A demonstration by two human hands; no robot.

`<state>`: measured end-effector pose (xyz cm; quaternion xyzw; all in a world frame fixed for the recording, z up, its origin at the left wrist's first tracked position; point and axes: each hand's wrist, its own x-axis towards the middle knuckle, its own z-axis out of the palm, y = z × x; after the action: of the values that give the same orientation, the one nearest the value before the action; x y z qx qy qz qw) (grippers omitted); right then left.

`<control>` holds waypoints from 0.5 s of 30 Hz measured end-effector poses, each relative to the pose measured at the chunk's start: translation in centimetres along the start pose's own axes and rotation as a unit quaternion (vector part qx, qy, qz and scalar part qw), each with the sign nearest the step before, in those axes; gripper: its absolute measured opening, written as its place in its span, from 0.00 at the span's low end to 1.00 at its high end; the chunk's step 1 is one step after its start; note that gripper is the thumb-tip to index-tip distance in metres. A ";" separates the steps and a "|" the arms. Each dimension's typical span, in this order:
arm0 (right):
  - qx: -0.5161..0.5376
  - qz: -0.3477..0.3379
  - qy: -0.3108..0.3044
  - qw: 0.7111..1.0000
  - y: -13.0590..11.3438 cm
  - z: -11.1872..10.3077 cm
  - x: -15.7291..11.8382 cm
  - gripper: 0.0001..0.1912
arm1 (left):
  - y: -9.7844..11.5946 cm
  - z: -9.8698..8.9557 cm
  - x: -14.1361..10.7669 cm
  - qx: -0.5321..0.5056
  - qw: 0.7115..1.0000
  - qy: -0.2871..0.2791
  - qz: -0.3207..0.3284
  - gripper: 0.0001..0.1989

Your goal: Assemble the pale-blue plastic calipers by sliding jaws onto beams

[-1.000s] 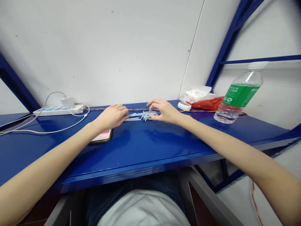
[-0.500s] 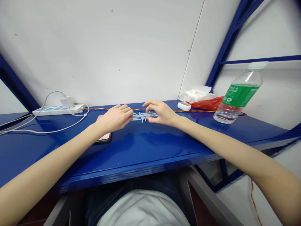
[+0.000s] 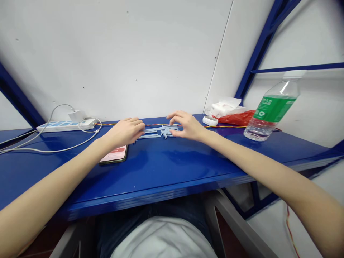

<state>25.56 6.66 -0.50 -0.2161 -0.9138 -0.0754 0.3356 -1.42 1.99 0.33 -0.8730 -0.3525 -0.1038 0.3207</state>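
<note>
Pale blue-grey calipers (image 3: 165, 132) lie near the back of the blue table, between my two hands. Several jaws point out in the middle, and thin bars run left toward a small jawed tip by my left hand. My left hand (image 3: 127, 131) is palm down with fingers curled over the left end of a bar; the fingertips are largely hidden. My right hand (image 3: 187, 126) curves its thumb and index finger around the right part of the calipers, near the jaws. A phone (image 3: 115, 154) with a lit screen lies under my left wrist.
A power strip (image 3: 64, 125) with a white charger (image 3: 76, 115) and cable is at the left. At the right are a white oval device (image 3: 210, 121), a tissue pack (image 3: 227, 107), a red bag (image 3: 235, 118) and a water bottle (image 3: 274, 111). The white wall (image 3: 120, 53) stands behind.
My left hand has moved left, and more of the caliper bars and the phone shows. My right hand has shifted slightly right and up, still at the calipers.
</note>
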 end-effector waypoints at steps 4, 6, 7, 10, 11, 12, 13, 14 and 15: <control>0.007 0.006 0.000 1.000 -0.2 0.0 0.0 0.03 | 0.0 0.0 0.0 0.007 1.000 0.004 0.004 0.15; 0.005 0.001 -0.002 1.000 -0.3 0.0 0.0 0.03 | 0.0 -0.1 0.0 0.008 1.000 0.001 0.005 0.14; 0.003 -0.004 -0.001 1.000 -0.3 0.0 0.0 0.03 | 0.1 -0.1 0.0 0.009 1.000 -0.001 0.006 0.14; -0.008 -0.021 0.006 1.000 -0.3 0.0 0.0 0.03 | 0.1 -0.2 0.0 0.015 1.000 -0.003 0.009 0.14; -0.011 -0.025 0.008 1.000 -0.2 0.0 0.0 0.03 | 0.1 -0.3 0.0 0.018 1.000 -0.003 0.011 0.14; -0.013 -0.027 0.009 1.000 -0.2 0.0 0.0 0.03 | 0.1 -0.3 0.0 0.021 1.000 -0.002 0.012 0.14; -0.015 -0.029 0.009 0.999 -0.2 0.0 0.0 0.03 | 0.2 -0.3 0.1 0.023 1.000 -0.001 0.014 0.14; -0.015 -0.031 0.007 0.999 -0.2 0.0 0.0 0.03 | 0.3 -0.4 0.1 0.024 1.000 0.000 0.015 0.14; -0.016 -0.033 0.003 0.999 -0.3 0.0 0.0 0.03 | 0.4 -0.4 0.2 0.023 1.000 0.001 0.017 0.14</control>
<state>25.38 6.43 -0.49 -0.1910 -0.9179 -0.1017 0.3325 -1.01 1.60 0.56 -0.8712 -0.3391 -0.0909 0.3430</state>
